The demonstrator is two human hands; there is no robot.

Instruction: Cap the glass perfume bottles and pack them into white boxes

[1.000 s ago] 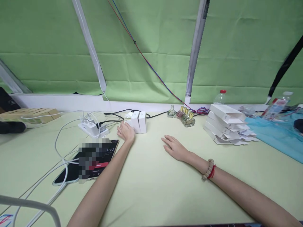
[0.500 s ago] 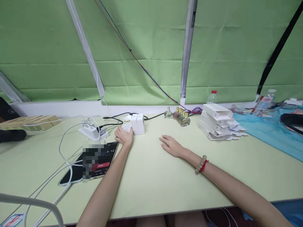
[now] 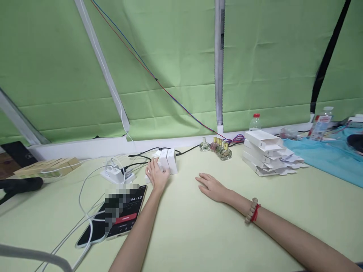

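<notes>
My left hand [image 3: 157,175] has its fingers curled over a white box, mostly hidden behind them, at the left side of two upright small white boxes [image 3: 171,161]. My right hand [image 3: 212,187] rests palm-down on the table, fingers stretched out and nothing in them. Beyond it stand several small glass perfume bottles [image 3: 224,151] with gold necks, and one clear bottle [image 3: 204,145] with a silver-looking neck. A stack of white cartons [image 3: 263,151], some with open flaps, is to the right.
Two phones [image 3: 126,215] lie beside my left forearm, with white cables across them. A power strip [image 3: 115,174] and black cord are behind. Yellowish boxes [image 3: 48,166] sit at far left. Plastic drink bottles [image 3: 321,122] and blue cloth [image 3: 320,155] are at right.
The view has tilted up and shifted slightly left. My left hand has moved a little closer against the white boxes; my right hand stays flat on the table.
</notes>
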